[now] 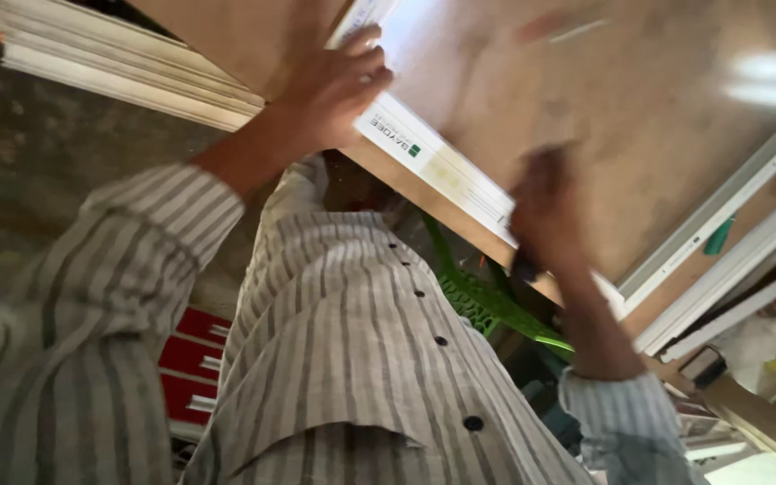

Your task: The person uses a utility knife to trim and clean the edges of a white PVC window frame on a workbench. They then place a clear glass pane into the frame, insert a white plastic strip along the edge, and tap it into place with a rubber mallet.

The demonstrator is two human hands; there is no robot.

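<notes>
While the head camera tilts steeply down over a striped shirt [352, 359], the person's left hand [339, 85] lies spread on a long white profile strip [433, 162] that runs along the near edge of a brown workbench [639, 99] — fingers flat across the strip's top, thumb below it, pressing rather than clenching. Further along the same strip, the right hand [545, 211] is blurred by motion; it rests on or just over the strip, and whether its fingers are closed round anything cannot be told. White frame lengths [729, 233] lie at an angle on the bench to the right, and a stack of pale mouldings [119, 67] sits at upper left. Under the bench edge shows a green plastic piece [487, 310] — with a red slatted object [192, 368] lower left.
</notes>
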